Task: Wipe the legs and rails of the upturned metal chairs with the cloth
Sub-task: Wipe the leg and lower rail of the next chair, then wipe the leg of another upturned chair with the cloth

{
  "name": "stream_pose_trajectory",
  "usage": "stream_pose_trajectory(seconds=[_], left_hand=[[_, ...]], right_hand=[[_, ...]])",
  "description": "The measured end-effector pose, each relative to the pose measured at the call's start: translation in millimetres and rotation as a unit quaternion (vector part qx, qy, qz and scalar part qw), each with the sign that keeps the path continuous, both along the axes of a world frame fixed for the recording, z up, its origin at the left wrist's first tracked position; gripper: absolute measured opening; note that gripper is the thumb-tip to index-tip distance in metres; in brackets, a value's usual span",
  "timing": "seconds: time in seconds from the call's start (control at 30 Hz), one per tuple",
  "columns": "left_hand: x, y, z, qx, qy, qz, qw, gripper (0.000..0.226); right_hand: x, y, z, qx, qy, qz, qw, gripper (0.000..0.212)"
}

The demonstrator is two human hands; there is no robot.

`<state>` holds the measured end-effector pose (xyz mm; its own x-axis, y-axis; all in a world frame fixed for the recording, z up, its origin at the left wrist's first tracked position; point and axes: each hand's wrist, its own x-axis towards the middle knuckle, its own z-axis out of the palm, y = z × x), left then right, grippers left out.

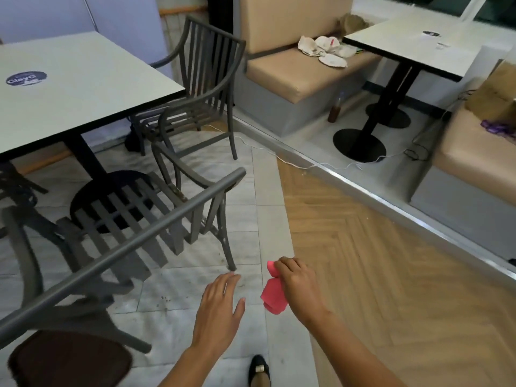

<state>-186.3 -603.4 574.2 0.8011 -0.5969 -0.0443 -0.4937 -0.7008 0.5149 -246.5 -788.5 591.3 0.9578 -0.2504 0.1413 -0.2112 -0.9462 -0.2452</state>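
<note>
Chairs are standing by the left table (69, 88): two grey metal ones are clearly showing, a near chair (156, 219) with its top rail crossing the view, and a far chair (206, 79) behind it. Part of a third one is showing at the left edge, too cut off to describe. Both are standing on their legs.

Two hands are hanging low over the floor. The left hand (220, 311) is spread flat, holding nothing, its fingertips near the near chair's back leg. The right hand (296, 286) is closing around one pink cloth (272, 297), which is hanging down from the fist, not touching any chair.

Two white tables are in the room, and two beige benches (301, 76). Crumpled paper (326, 50) is lying on the far bench. The floor is changing from pale marble tile (195, 291) to wooden herringbone (377, 275).
</note>
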Motion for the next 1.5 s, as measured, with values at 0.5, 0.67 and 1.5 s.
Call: stream_pose_trajectory(seconds=[0.5, 0.67, 1.5], left_hand=[[79.1, -147.7, -3.9, 0.001, 0.037, 0.131, 0.991, 0.054], [95.5, -185.9, -15.3, 0.005, 0.038, 0.215, 0.976, 0.053], [161.0, -242.9, -111.4, -0.174, -0.105, 0.496, 0.844, 0.051]], right_hand=[[135.9, -138.5, -16.9, -0.004, 0.029, 0.160, 0.987, 0.054], [186.8, -174.8, -34.8, -0.005, 0.016, 0.239, 0.971, 0.048], [306.2, -175.9, -108.1, 0.271, -0.271, 0.450, 0.807, 0.027]])
